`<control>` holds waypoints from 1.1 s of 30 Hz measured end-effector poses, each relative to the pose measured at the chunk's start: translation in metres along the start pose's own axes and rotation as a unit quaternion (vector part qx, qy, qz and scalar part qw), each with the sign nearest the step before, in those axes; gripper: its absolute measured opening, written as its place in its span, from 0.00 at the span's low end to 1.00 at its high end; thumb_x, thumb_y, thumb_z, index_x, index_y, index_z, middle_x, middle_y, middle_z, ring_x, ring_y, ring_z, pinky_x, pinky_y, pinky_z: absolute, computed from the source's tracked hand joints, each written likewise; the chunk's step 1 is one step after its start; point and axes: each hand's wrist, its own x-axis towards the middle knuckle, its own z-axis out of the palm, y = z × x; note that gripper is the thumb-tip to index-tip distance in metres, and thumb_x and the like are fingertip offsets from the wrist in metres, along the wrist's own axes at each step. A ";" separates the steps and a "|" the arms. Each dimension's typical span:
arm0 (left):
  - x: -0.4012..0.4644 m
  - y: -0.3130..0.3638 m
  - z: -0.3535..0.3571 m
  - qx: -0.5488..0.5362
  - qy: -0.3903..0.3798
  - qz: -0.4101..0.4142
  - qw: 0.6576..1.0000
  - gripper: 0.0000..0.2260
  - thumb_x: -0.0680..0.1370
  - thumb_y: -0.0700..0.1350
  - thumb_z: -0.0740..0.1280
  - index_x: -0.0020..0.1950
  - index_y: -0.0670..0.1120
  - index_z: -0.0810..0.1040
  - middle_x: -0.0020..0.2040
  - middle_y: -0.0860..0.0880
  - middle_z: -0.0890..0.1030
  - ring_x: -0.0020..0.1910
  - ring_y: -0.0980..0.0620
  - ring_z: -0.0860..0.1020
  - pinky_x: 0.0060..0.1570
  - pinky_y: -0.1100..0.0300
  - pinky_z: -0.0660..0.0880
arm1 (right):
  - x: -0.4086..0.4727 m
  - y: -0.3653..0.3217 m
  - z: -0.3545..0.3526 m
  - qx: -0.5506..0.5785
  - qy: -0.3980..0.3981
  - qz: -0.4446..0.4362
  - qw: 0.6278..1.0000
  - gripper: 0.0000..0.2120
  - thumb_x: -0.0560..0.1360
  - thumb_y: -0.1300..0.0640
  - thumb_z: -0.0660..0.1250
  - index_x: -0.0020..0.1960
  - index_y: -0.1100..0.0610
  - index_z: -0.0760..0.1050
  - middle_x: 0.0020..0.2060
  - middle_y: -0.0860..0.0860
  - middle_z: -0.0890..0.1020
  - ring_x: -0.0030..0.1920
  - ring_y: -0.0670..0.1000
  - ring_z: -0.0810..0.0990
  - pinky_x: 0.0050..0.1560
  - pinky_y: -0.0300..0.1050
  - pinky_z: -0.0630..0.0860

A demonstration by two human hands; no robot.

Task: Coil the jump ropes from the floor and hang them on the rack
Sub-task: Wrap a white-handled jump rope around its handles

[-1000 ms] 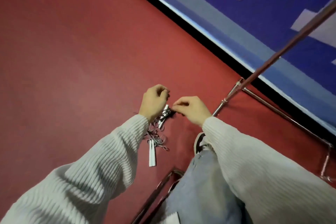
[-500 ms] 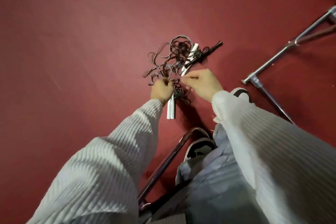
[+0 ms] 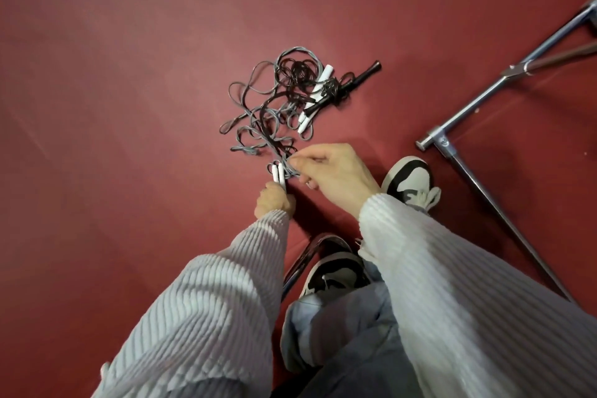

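A tangle of grey and black jump ropes point(image 3: 274, 107) lies on the red floor ahead of me. Two white handles point(image 3: 279, 174) stick up side by side from my left hand point(image 3: 274, 202), which grips their lower ends. My right hand point(image 3: 332, 176) pinches the grey rope point(image 3: 290, 161) just beside those handles. Further away in the pile lie other white handles point(image 3: 318, 90) and a black-handled rope point(image 3: 353, 81) with cord wound round it.
The metal rack's base bars point(image 3: 468, 113) run across the floor at the right, with a joint point(image 3: 441, 140) near my right shoe point(image 3: 412, 182). A curved chrome tube point(image 3: 305, 260) sits by my left shoe point(image 3: 336, 271).
The view tilted down from the blue wall mat to the floor. My hands came lower with the white handles, which now point up from my left hand, and my right hand took the grey rope.
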 end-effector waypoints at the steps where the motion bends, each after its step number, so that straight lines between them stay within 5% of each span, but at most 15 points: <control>1: -0.002 0.001 0.002 -0.006 0.000 0.008 1.000 0.20 0.80 0.49 0.66 0.65 0.37 0.69 0.62 0.35 0.78 0.62 0.34 0.78 0.59 0.44 0.74 | 0.001 0.000 -0.002 -0.008 0.001 0.003 1.000 0.04 0.77 0.50 0.72 0.48 0.48 0.86 0.36 0.48 0.86 0.31 0.37 0.78 0.46 0.39 0.78; 5: -0.043 0.016 -0.020 -0.128 0.039 0.073 0.988 0.21 0.79 0.54 0.59 0.54 0.36 0.77 0.50 0.35 0.81 0.52 0.34 0.80 0.50 0.46 0.76 | 0.004 -0.007 -0.011 0.000 0.056 0.025 0.998 0.05 0.78 0.51 0.71 0.47 0.48 0.85 0.33 0.47 0.85 0.31 0.41 0.78 0.46 0.44 0.80; 8: -0.107 0.025 -0.057 -0.261 0.015 0.112 0.959 0.09 0.78 0.49 0.61 0.45 0.44 0.74 0.37 0.42 0.83 0.31 0.43 0.82 0.34 0.50 0.79 | -0.015 -0.023 -0.021 0.020 0.102 0.028 0.994 0.06 0.79 0.50 0.69 0.43 0.47 0.82 0.33 0.45 0.85 0.34 0.45 0.81 0.52 0.52 0.83; 10: -0.156 0.025 -0.082 -0.264 0.018 0.205 0.942 0.02 0.78 0.43 0.62 0.46 0.47 0.72 0.34 0.44 0.80 0.27 0.47 0.76 0.30 0.52 0.75 | -0.045 -0.033 -0.027 0.011 0.100 0.022 0.995 0.08 0.79 0.45 0.67 0.47 0.46 0.81 0.39 0.46 0.86 0.41 0.48 0.84 0.55 0.56 0.82; 12: -0.203 0.023 -0.103 -0.224 0.037 0.320 0.920 0.04 0.77 0.44 0.62 0.51 0.49 0.73 0.35 0.47 0.79 0.29 0.47 0.74 0.31 0.48 0.74 | -0.085 -0.045 -0.033 0.005 0.068 0.028 0.997 0.21 0.76 0.31 0.64 0.51 0.48 0.82 0.46 0.50 0.87 0.49 0.52 0.85 0.57 0.56 0.81; 14: -0.243 0.026 -0.118 -0.168 0.047 0.418 0.891 0.15 0.77 0.46 0.61 0.63 0.49 0.73 0.39 0.47 0.81 0.33 0.45 0.77 0.33 0.49 0.75 | -0.129 -0.055 -0.039 0.068 0.033 0.027 0.997 0.28 0.70 0.24 0.63 0.48 0.46 0.85 0.44 0.45 0.87 0.49 0.50 0.85 0.60 0.51 0.78; 19: -0.335 0.047 -0.147 -0.085 0.011 0.580 0.810 0.27 0.78 0.47 0.62 0.76 0.51 0.59 0.52 0.47 0.82 0.50 0.43 0.83 0.47 0.48 0.79 | -0.231 -0.081 -0.056 0.108 0.128 -0.123 0.978 0.22 0.73 0.33 0.70 0.50 0.52 0.84 0.41 0.44 0.86 0.45 0.45 0.84 0.53 0.49 0.77; 21: -0.372 0.050 -0.159 -0.094 -0.047 0.638 0.763 0.26 0.79 0.48 0.66 0.76 0.51 0.62 0.60 0.51 0.79 0.59 0.52 0.80 0.58 0.51 0.78 | -0.269 -0.095 -0.067 0.064 0.187 -0.186 0.962 0.18 0.75 0.41 0.72 0.46 0.56 0.80 0.36 0.47 0.81 0.39 0.45 0.79 0.48 0.49 0.76; 23: -0.408 0.035 -0.170 -0.099 -0.012 0.693 0.714 0.19 0.78 0.48 0.67 0.69 0.47 0.73 0.60 0.53 0.77 0.60 0.56 0.77 0.61 0.54 0.76 | -0.314 -0.114 -0.077 0.010 0.244 -0.233 0.941 0.21 0.73 0.39 0.70 0.45 0.59 0.77 0.34 0.50 0.77 0.37 0.48 0.76 0.47 0.55 0.79; 26: -0.433 0.011 -0.183 -0.265 0.118 0.675 0.678 0.12 0.77 0.46 0.68 0.59 0.47 0.75 0.57 0.53 0.76 0.58 0.54 0.77 0.58 0.52 0.76 | -0.377 -0.149 -0.089 -0.034 0.250 -0.281 0.926 0.22 0.72 0.41 0.71 0.48 0.61 0.77 0.39 0.56 0.79 0.43 0.54 0.82 0.54 0.68 0.80; 28: -0.447 0.010 -0.194 -0.298 0.154 0.659 0.673 0.28 0.75 0.49 0.73 0.72 0.50 0.67 0.69 0.53 0.70 0.70 0.55 0.70 0.70 0.53 0.70 | -0.413 -0.168 -0.090 -0.019 0.204 -0.321 0.925 0.14 0.76 0.50 0.72 0.49 0.62 0.77 0.41 0.53 0.80 0.45 0.57 0.85 0.55 0.62 0.81; 30: -0.467 0.021 -0.204 -0.288 0.100 0.672 0.675 0.42 0.73 0.51 0.76 0.81 0.54 0.55 0.75 0.55 0.66 0.77 0.58 0.64 0.75 0.56 0.64 | -0.448 -0.185 -0.080 0.012 0.169 -0.351 0.921 0.06 0.79 0.57 0.71 0.49 0.60 0.79 0.39 0.52 0.79 0.39 0.56 0.81 0.47 0.55 0.83; 33: -0.489 0.047 -0.208 -0.314 0.006 0.686 0.657 0.29 0.77 0.45 0.72 0.76 0.50 0.66 0.53 0.60 0.82 0.54 0.60 0.82 0.57 0.54 0.78 | -0.478 -0.201 -0.071 0.020 0.243 -0.376 0.894 0.10 0.80 0.54 0.70 0.47 0.61 0.78 0.38 0.56 0.76 0.32 0.51 0.74 0.33 0.46 0.77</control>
